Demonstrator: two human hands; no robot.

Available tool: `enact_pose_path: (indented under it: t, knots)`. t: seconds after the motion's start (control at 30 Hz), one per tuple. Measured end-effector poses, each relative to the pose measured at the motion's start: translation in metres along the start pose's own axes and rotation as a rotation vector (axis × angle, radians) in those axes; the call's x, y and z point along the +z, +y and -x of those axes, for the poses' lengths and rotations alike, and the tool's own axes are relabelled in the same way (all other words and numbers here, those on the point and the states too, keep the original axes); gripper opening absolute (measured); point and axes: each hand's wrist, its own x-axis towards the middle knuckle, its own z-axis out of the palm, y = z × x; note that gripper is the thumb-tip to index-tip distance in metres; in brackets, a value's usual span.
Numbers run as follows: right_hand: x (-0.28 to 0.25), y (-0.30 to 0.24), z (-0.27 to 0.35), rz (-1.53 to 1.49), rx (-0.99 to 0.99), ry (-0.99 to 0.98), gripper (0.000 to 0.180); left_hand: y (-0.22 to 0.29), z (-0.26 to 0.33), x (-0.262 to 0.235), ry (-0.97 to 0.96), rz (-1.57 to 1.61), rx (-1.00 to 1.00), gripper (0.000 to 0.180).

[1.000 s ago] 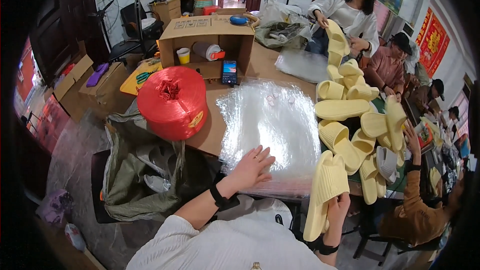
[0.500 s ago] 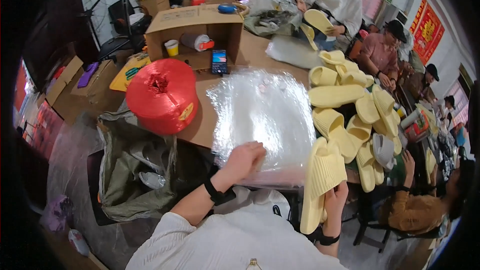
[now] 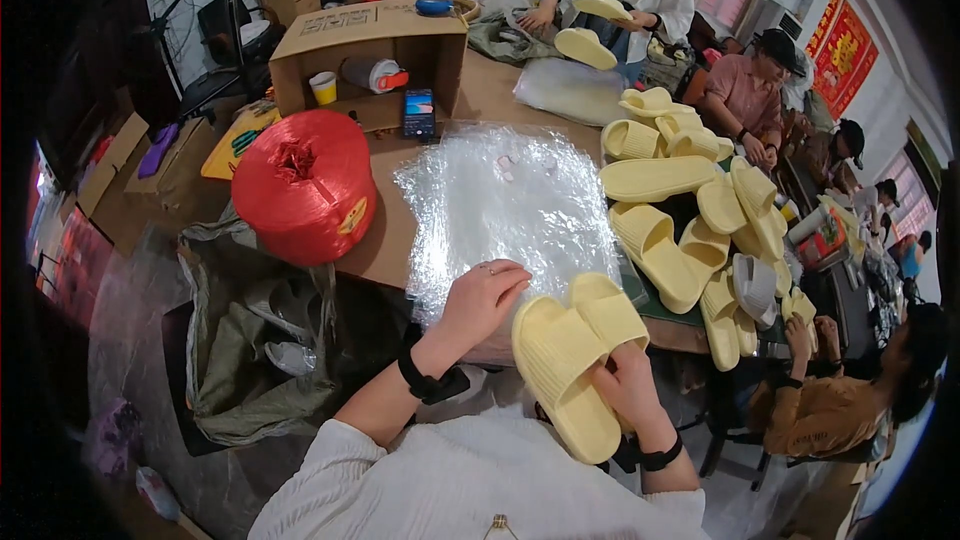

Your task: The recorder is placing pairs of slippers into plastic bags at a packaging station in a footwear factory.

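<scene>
My right hand [image 3: 625,385] grips a pair of pale yellow slippers [image 3: 570,360], held sole to sole, close to my chest at the table's near edge. My left hand [image 3: 482,298] rests with bent fingers on the near edge of a stack of clear plastic bags [image 3: 505,205] lying on the brown table [image 3: 385,240]. It holds nothing I can make out. A black band sits on each wrist.
A large red twine spool [image 3: 305,185] stands left of the bags. Behind it is an open cardboard box [image 3: 365,45] with a phone [image 3: 418,112] leaning on it. Several yellow slippers [image 3: 690,210] are piled on the right. Other people sit along the far and right sides.
My right hand has lifted the slippers from low on the right up and inward toward my chest. My left hand's fingers have curled on the edge of the bags.
</scene>
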Motion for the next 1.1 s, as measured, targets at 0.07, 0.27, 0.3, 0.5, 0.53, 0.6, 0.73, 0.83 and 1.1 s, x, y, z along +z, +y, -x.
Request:
enact_pose_path:
  t: [0.07, 0.27, 0.3, 0.5, 0.53, 0.6, 0.73, 0.83, 1.1]
  knots:
    - [0.004, 0.009, -0.006, 0.177, -0.01, 0.025, 0.024, 0.007, 0.003, -0.001, -0.016, -0.024, 0.112, 0.015]
    - [0.036, 0.009, -0.042, 0.292, -0.095, 0.067, 0.028, 0.028, 0.008, -0.003, -0.065, 0.005, 0.259, 0.018]
    - [0.041, 0.009, -0.05, 0.322, -0.091, 0.081, 0.026, 0.031, 0.009, -0.004, -0.07, 0.028, 0.279, 0.016]
    - [0.065, 0.013, -0.081, 0.374, -0.193, 0.137, 0.03, 0.016, 0.005, -0.011, 0.017, -0.107, 0.139, 0.041]
    - [0.067, 0.013, -0.08, 0.37, -0.14, 0.105, 0.03, 0.01, 0.004, -0.013, 0.017, -0.132, 0.052, 0.048]
    - [0.069, 0.012, -0.078, 0.367, -0.094, 0.066, 0.029, -0.006, 0.005, -0.013, -0.033, -0.178, 0.045, 0.051]
    - [0.068, 0.015, -0.074, 0.314, -0.071, 0.062, 0.029, -0.027, 0.003, -0.006, -0.187, -0.2, 0.093, 0.057]
    - [0.071, 0.024, -0.073, 0.311, -0.104, 0.083, 0.029, -0.032, 0.002, -0.006, -0.213, -0.183, 0.087, 0.06]
    - [0.071, 0.027, -0.074, 0.302, -0.083, 0.054, 0.03, -0.032, -0.007, -0.021, -0.397, -0.166, 0.022, 0.07]
